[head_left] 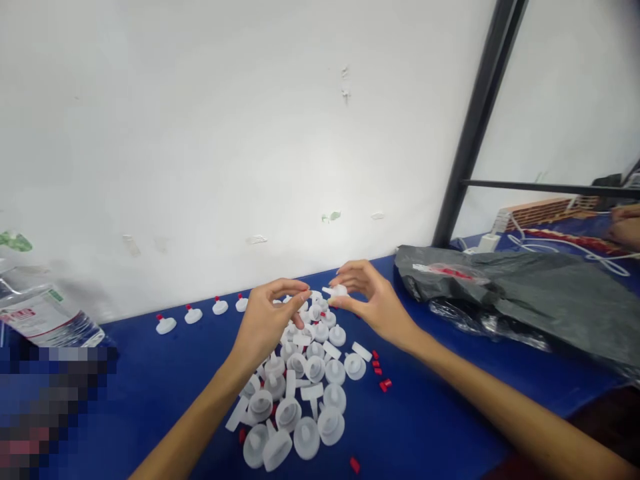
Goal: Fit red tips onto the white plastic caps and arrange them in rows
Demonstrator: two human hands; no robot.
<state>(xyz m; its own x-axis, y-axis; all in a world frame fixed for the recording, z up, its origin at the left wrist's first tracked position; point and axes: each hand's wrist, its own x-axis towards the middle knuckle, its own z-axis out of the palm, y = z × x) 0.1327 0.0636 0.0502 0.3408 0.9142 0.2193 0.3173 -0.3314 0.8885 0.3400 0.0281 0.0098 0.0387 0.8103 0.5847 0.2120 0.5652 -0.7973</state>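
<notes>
My right hand (373, 297) pinches a white nozzle cap (339, 291) between thumb and fingers, its thin spout pointing left. Facing it, my left hand (273, 307) has thumb and forefinger pressed together; whatever may be between them is too small or hidden to make out. Below both hands spreads a pile of white nozzle caps (306, 438), lying at many angles, with white flat-ended pieces (237, 413) among them. Small red tips (385, 385) lie along the pile's right side. Another red tip (355, 465) sits near the front.
Several white caps with red tips (193, 315) stand in a row along the wall at left. A clear bottle (50, 313) is at far left. On the right lie a dark plastic bag (525, 287), a black metal post (473, 127) and white cables (595, 257). Another person's hand (625, 227) shows at the right edge.
</notes>
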